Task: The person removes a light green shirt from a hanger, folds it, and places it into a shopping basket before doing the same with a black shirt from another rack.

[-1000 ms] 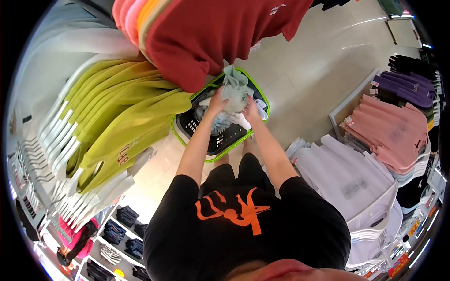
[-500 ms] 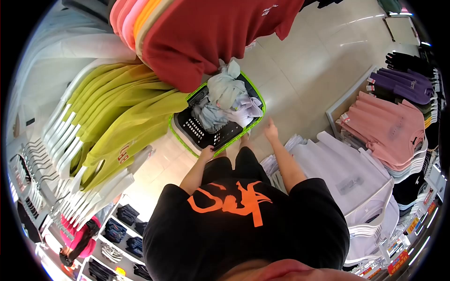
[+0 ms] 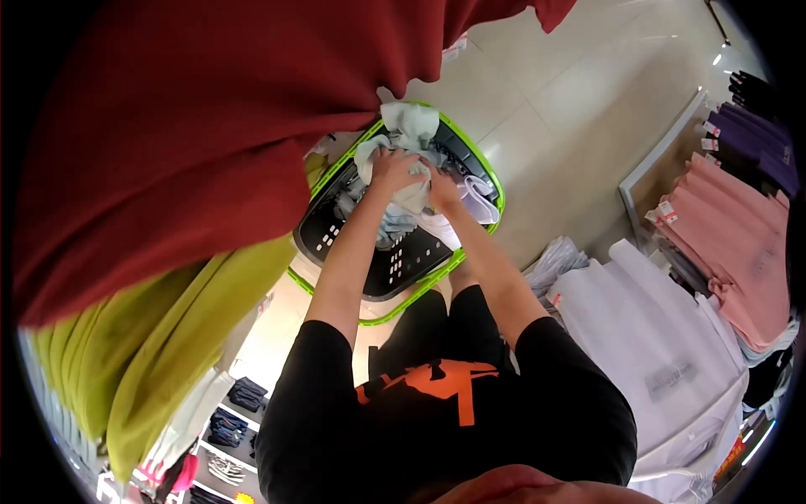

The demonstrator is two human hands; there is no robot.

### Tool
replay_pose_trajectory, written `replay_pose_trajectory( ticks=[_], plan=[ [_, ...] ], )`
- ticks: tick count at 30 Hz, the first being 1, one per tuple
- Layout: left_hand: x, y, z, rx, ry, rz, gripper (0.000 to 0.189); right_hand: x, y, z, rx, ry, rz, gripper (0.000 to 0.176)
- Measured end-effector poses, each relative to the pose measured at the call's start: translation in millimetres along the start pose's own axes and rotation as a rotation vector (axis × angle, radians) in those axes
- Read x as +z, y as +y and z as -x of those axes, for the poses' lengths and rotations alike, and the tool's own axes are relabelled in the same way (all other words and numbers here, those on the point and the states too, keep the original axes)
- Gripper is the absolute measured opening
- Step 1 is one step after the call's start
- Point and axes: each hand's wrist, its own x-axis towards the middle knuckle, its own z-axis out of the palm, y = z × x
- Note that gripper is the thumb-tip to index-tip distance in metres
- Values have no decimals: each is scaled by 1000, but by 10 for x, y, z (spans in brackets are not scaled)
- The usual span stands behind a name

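A black basket with a bright green rim stands in front of my body, with grey-green, pale blue-grey and white clothes in it. Both arms reach down into it. My left hand is on the crumpled grey-green garment, its fingers curled over the cloth. On the other side of the same bundle, my right hand grips the cloth, its fingertips partly hidden in the folds. The white garment lies beside my right wrist, against the basket's edge.
A dark red shirt hangs close at the upper left, above yellow-green shirts. White shirts, pink shirts and purple shirts hang at the right. Folded jeans fill shelves at the lower left.
My left hand has left the basket's near rim and my right hand has come in from the side; both now hold the bundle. The red shirt looms larger as the view has shifted.
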Motion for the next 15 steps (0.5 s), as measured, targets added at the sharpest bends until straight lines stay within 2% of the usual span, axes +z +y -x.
replay_pose_trajectory(
  ticks=[2, 3, 5, 6, 8, 9, 10, 11, 12, 14, 15],
  plan=[
    [-243, 159, -227, -126, -320, -61, 64, 246, 427, -229, 269, -330, 96, 43],
    [-191, 177, -393, -234, -471, -83, 67, 259, 508, -235, 243, -356, 112, 41],
    [24, 68, -599, -255, -396, 5, 67, 138, 547, -279, 185, -403, 151, 37],
    [112, 56, -673, -261, -360, 51, 67, 115, 549, -225, 176, -187, 110, 37],
    [169, 101, -755, -295, -427, 68, 57, 44, 446, 57, 156, 248, 33, 36],
    [193, 121, -778, -313, -444, 73, 56, -140, 294, 221, 152, 332, -119, 35],
    [195, 162, -793, -331, -459, 78, 55, -318, 155, 383, 147, 316, -159, 37],
    [179, 249, -752, -391, -363, 110, 40, -432, 103, 543, -27, 391, -81, 36],
    [150, 329, -673, -334, -192, 89, 37, -511, 68, 664, -202, 469, -4, 36],
    [94, 495, -452, -204, 149, 42, 31, -523, 31, 839, -127, 584, 10, 35],
    [143, 556, -339, -136, 223, 26, 30, -495, 56, 876, -89, 642, 18, 35]
  ],
)
